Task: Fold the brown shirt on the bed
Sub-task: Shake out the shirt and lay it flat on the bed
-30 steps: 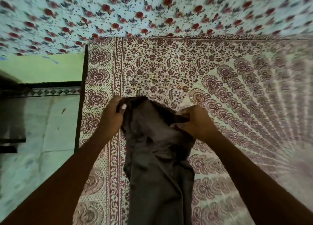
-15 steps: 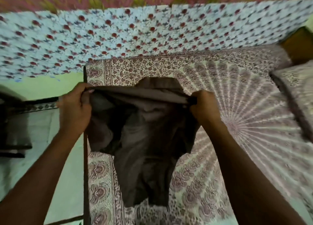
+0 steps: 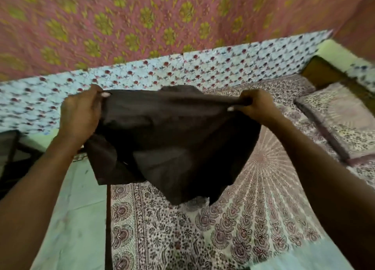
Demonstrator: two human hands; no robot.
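Lifted higher and stretched wider than a moment ago, the brown shirt [image 3: 174, 143] is held in the air above the bed [image 3: 253, 219], pinched closed by the left hand [image 3: 80, 115] and right hand [image 3: 254, 107]. Even tension should be kept before lowering it flat.

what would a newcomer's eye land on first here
The brown shirt, stretched in mid-air at the centre between the left hand and right hand, each pinching a top corner. Below it lies the bed with its paisley sheet; behind, a pink-and-yellow floral cloth fills the top.
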